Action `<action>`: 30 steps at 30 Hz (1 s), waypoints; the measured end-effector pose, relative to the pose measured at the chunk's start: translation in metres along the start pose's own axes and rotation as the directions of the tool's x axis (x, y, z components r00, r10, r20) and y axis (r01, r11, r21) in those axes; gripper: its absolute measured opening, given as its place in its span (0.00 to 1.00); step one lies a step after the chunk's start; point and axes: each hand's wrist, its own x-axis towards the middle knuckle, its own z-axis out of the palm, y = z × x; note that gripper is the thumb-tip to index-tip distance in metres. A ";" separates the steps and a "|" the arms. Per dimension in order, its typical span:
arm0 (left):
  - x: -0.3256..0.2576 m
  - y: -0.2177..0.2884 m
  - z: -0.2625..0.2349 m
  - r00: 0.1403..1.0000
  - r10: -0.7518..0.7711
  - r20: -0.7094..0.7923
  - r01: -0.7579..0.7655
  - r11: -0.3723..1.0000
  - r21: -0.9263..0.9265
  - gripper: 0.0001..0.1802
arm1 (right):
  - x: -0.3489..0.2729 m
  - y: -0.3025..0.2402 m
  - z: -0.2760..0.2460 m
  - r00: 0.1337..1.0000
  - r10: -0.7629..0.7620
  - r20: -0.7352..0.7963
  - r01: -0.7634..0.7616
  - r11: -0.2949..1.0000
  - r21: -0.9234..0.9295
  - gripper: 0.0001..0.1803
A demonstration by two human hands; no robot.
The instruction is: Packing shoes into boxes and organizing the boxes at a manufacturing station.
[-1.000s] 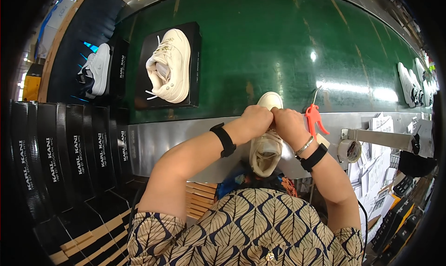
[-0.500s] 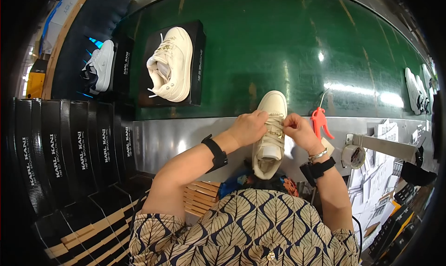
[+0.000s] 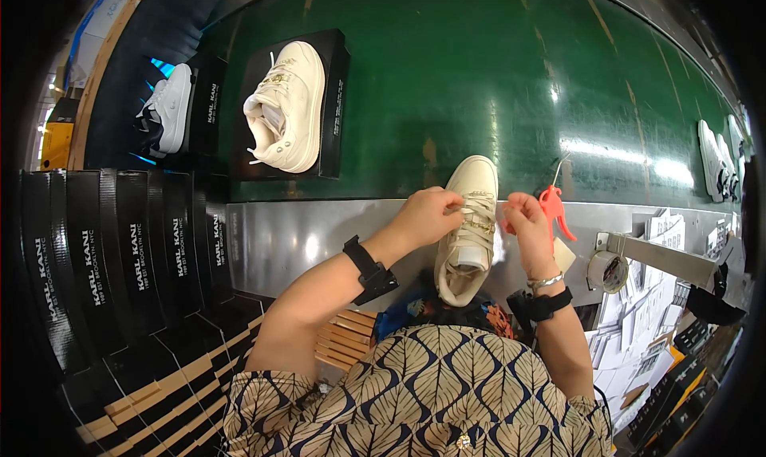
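A cream sneaker [image 3: 476,170] rests toe-forward across the green surface's near edge and the metal ledge, its shoelace [image 3: 477,208] crossing over the tongue. My left hand [image 3: 431,215] is at the sneaker's left side, fingers pinched at the lacing's edge, seemingly on the shoelace. To the right of the sneaker, slightly apart from it, my right hand [image 3: 527,218] is closed in a pinch; what sits between its fingertips is too small to make out. Just beyond the right hand lies a red-handled air blow gun [image 3: 556,211] with a thin nozzle.
Another cream sneaker [image 3: 307,122] lies on a black shoebox [image 3: 333,114] at far left. Black boxes [image 3: 104,250] are stacked beside my left arm. At right are a tape dispenser [image 3: 610,269], paper sheets [image 3: 630,313] and white sneakers [image 3: 710,158].
My right hand has moved right, away from the sneaker's lacing. The left hand has shifted slightly and stays beside the lacing. The sneaker's toe has tilted slightly right.
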 end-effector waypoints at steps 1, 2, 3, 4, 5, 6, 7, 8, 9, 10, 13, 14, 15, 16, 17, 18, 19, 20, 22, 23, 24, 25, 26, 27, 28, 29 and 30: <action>0.000 0.003 0.000 0.998 0.041 0.037 -0.041 0.999 -0.004 0.14 | -0.003 0.008 0.000 1.000 0.002 -0.005 -0.002 1.000 0.001 0.14; 0.001 0.006 0.000 0.998 0.042 0.042 -0.042 0.999 -0.006 0.14 | -0.007 0.017 0.002 0.997 -0.071 -0.005 0.071 0.996 -0.049 0.14; 0.003 0.009 -0.001 0.997 0.043 0.060 -0.045 0.999 0.029 0.12 | -0.011 0.023 0.003 0.989 -0.145 -0.002 0.144 0.985 -0.098 0.14; 0.004 0.012 -0.002 0.996 0.041 0.073 -0.046 0.997 0.066 0.12 | -0.015 0.021 0.006 0.990 -0.143 -0.002 0.142 0.985 -0.098 0.14; 0.004 0.011 -0.001 0.996 0.040 0.074 -0.045 0.997 0.066 0.12 | -0.020 0.016 0.008 0.984 -0.178 -0.023 0.165 0.949 -0.269 0.14; 0.005 0.010 0.001 0.994 0.084 0.063 -0.091 0.988 0.124 0.11 | -0.024 0.012 0.010 0.976 -0.216 -0.036 0.179 0.884 -0.433 0.14; 0.007 0.012 0.001 0.989 0.133 0.060 -0.142 0.973 0.182 0.11 | -0.025 0.008 0.012 0.975 -0.217 -0.043 0.178 0.885 -0.431 0.14; 0.009 0.014 0.000 0.988 0.137 0.065 -0.147 0.972 0.183 0.11 | -0.023 0.004 0.014 0.955 -0.294 0.033 0.264 0.797 -0.543 0.15; 0.011 0.016 -0.001 0.985 0.127 0.116 -0.152 0.957 0.246 0.11 | -0.021 0.001 0.016 0.926 -0.358 0.118 0.347 0.687 -0.638 0.16; 0.013 0.019 -0.002 0.980 0.113 0.165 -0.160 0.938 0.306 0.11 | -0.019 0.000 0.016 0.926 -0.359 0.113 0.345 0.688 -0.639 0.16; 0.017 0.021 -0.001 0.971 0.119 0.207 -0.189 0.913 0.362 0.10 | -0.014 -0.004 0.017 0.852 -0.481 0.208 0.492 0.598 -0.632 0.16; 0.019 0.022 -0.003 0.972 0.116 0.205 -0.186 0.913 0.364 0.10 | -0.015 -0.009 0.017 0.898 -0.381 0.222 0.432 0.657 -0.618 0.16; 0.022 0.023 -0.005 0.961 -0.012 0.277 -0.086 0.937 0.339 0.10 | -0.014 -0.011 0.018 0.931 -0.275 0.239 0.364 0.709 -0.604 0.15; 0.027 0.027 -0.008 0.927 -0.132 0.352 0.013 0.947 0.321 0.10 | -0.010 -0.010 0.017 0.932 -0.274 0.238 0.363 0.710 -0.604 0.15; 0.032 0.031 -0.014 0.926 -0.132 0.354 0.012 0.947 0.320 0.10 | -0.005 -0.008 0.014 0.968 -0.147 0.205 0.226 0.869 -0.441 0.13; 0.037 0.034 -0.020 0.848 -0.258 0.463 0.152 0.955 0.254 0.09 | -0.001 -0.007 0.012 0.980 -0.011 0.200 0.063 0.965 -0.254 0.12; 0.038 0.035 -0.026 0.739 -0.362 0.568 0.301 0.932 0.203 0.09 | 0.001 -0.011 0.015 0.979 -0.008 0.203 0.060 0.965 -0.254 0.12; 0.036 0.031 -0.028 0.738 -0.365 0.568 0.305 0.931 0.203 0.09 | 0.000 -0.019 0.018 0.966 0.056 0.254 -0.013 0.986 -0.168 0.10; 0.031 0.021 -0.026 0.713 -0.373 0.594 0.521 0.848 -0.093 0.06 | 0.005 -0.020 0.020 0.944 0.117 0.307 -0.095 0.992 -0.085 0.08; 0.028 0.019 -0.023 0.711 -0.373 0.596 0.522 0.848 -0.092 0.06 | 0.010 -0.012 0.018 0.942 0.116 0.314 -0.125 0.992 0.007 0.05; 0.024 0.017 -0.019 0.740 -0.355 0.572 0.571 0.781 -0.254 0.05 | 0.013 -0.008 0.017 0.940 0.115 0.320 -0.154 0.983 0.098 0.03; 0.019 0.013 -0.016 0.767 -0.346 0.541 0.599 0.688 -0.409 0.06 | 0.014 -0.008 0.018 0.940 0.121 0.320 -0.159 0.983 0.096 0.03; 0.016 0.009 -0.012 0.764 -0.348 0.543 0.603 0.685 -0.410 0.06 | 0.014 -0.007 0.019 0.950 0.118 0.289 -0.154 0.982 0.106 0.03; 0.013 0.004 -0.007 0.793 -0.318 0.520 0.587 0.624 -0.515 0.06 | 0.015 -0.006 0.019 0.960 0.115 0.257 -0.149 0.982 0.115 0.03; 0.010 0.001 -0.004 0.823 -0.293 0.487 0.561 0.555 -0.614 0.06 | 0.015 -0.006 0.019 0.958 0.121 0.261 -0.154 0.982 0.111 0.03; 0.008 -0.002 -0.001 0.822 -0.297 0.485 0.563 0.550 -0.617 0.06 | 0.015 -0.005 0.019 0.955 0.110 0.274 -0.154 0.977 0.146 0.05; 0.006 -0.006 0.001 0.835 -0.289 0.468 0.548 0.522 -0.654 0.06 | 0.015 -0.005 0.019 0.953 0.098 0.287 -0.155 0.971 0.181 0.06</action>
